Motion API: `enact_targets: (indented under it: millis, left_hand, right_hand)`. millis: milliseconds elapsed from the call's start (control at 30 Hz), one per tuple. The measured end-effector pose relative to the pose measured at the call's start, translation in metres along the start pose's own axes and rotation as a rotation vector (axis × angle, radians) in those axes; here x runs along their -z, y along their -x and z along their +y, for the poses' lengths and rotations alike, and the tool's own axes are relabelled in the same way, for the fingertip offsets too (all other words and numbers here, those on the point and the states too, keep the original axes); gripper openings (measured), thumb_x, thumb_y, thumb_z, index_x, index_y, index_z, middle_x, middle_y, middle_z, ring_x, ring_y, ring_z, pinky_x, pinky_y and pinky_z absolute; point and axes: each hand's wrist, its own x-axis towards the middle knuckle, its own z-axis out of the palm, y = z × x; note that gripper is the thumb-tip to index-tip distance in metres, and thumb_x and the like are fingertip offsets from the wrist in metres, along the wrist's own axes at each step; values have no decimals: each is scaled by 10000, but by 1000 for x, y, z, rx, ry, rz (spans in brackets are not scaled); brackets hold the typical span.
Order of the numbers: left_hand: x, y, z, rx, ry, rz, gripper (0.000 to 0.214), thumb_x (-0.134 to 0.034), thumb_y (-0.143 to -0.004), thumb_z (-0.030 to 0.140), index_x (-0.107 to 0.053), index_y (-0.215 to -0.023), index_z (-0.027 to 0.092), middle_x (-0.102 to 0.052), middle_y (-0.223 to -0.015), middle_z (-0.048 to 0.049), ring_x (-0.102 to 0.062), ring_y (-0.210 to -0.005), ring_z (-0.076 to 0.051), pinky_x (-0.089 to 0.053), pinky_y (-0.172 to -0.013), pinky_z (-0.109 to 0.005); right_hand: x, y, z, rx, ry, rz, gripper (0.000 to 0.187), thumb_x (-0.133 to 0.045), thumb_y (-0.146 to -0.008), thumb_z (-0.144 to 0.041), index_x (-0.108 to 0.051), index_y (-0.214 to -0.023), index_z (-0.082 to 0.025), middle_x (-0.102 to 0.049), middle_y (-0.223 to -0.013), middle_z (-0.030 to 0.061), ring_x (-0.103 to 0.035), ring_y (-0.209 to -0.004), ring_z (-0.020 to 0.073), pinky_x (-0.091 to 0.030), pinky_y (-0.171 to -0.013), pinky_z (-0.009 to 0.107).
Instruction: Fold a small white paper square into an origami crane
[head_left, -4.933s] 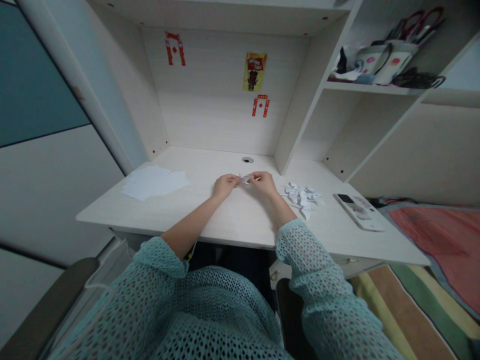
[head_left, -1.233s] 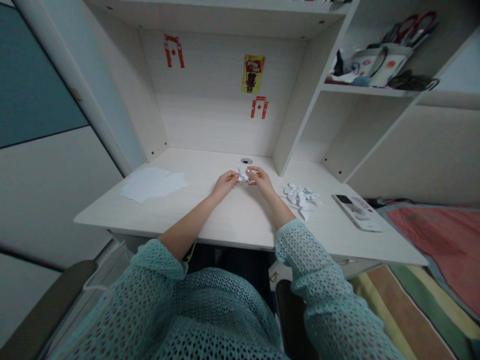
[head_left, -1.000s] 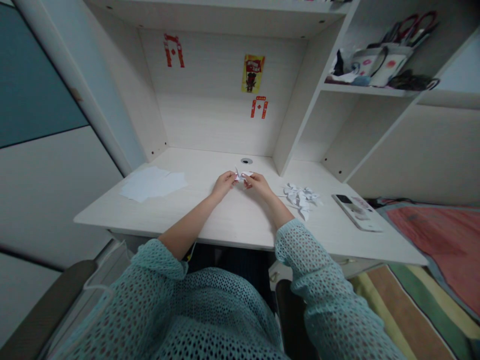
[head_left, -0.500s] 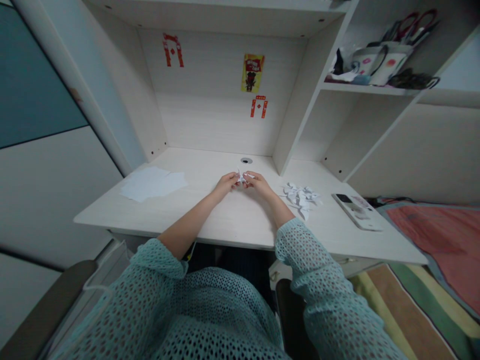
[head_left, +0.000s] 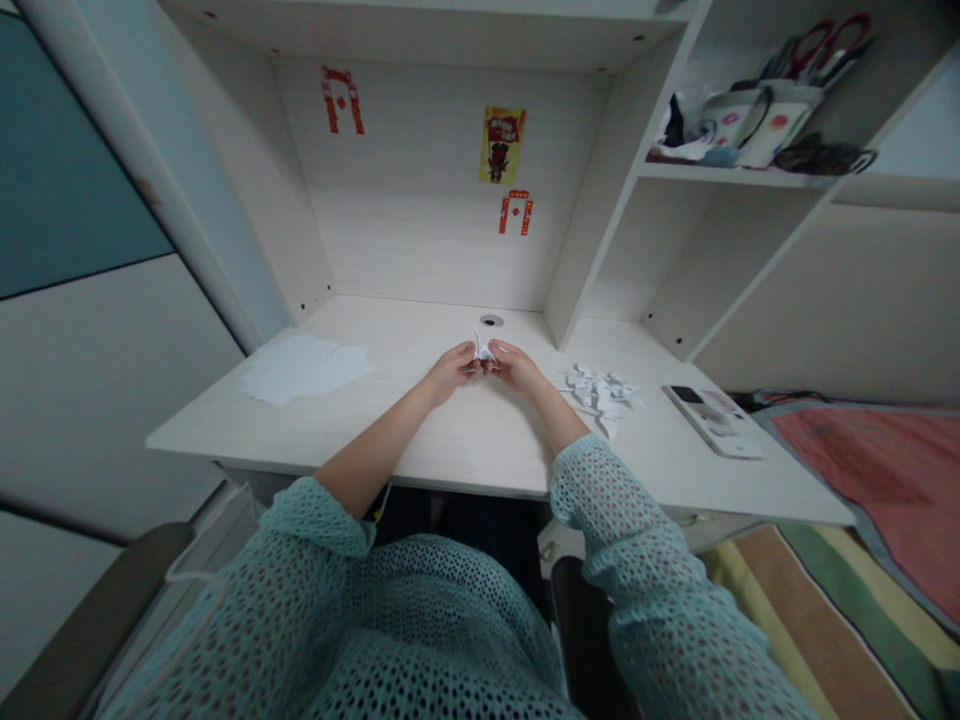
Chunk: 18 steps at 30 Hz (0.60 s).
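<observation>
Between my two hands, above the middle of the desk, is a small folded white paper piece (head_left: 484,351) with a thin point sticking up. My left hand (head_left: 454,368) pinches it from the left, its fingers closed. From the right, my right hand (head_left: 513,366) grips the same piece with bent fingers. The fingers hide much of its shape. A pile of folded white paper pieces (head_left: 601,392) lies on the desk to the right of my right forearm. Flat white paper sheets (head_left: 304,368) lie overlapped to the left.
A phone (head_left: 712,422) lies on the right of the white desk (head_left: 465,450). Cups (head_left: 776,125) with scissors and pens stand on the upper right shelf. An upright divider (head_left: 611,215) rises behind my right hand. A chair armrest (head_left: 120,600) is at lower left.
Both hands stay in nearly the same place. The fingers have shifted slightly on the paper piece, and my right hand's fingers are more curled. The view has moved very slightly.
</observation>
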Motion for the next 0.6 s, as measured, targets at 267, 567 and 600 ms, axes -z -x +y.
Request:
enact_targets:
  millis: [267,567,600]
  left_hand:
    - [-1,1,1,-1,50,-3,304,-672,-710,439,-559,-805,173,-555,-654,4,-549,-645,-112,-389,-604,-220]
    - [6,-4,1,41,-122,228,333,-697,-645,466,-579,-691,158,-540,-656,-12,-476,-586,-88,-322,-501,-197]
    - [7,-4,0,42,-131,245,335,-695,-643,470,-581,-679,158,-540,-651,-13,-475,-583,-88,-318,-500,-200]
  right_hand:
    - [-3,1,-1,-3,-20,0,331,-671,-680,-496,-521,-729,-206,-482,-610,-34,-478,-601,119,-414,-634,264]
    - [8,-2,5,291,692,355,320,-530,-779,-468,-635,-915,-198,-619,-868,46,-517,-695,144,-435,-646,276]
    - [8,-1,6,344,783,366,312,-513,-796,-414,-637,-990,-204,-619,-942,59,-528,-729,149,-443,-658,278]
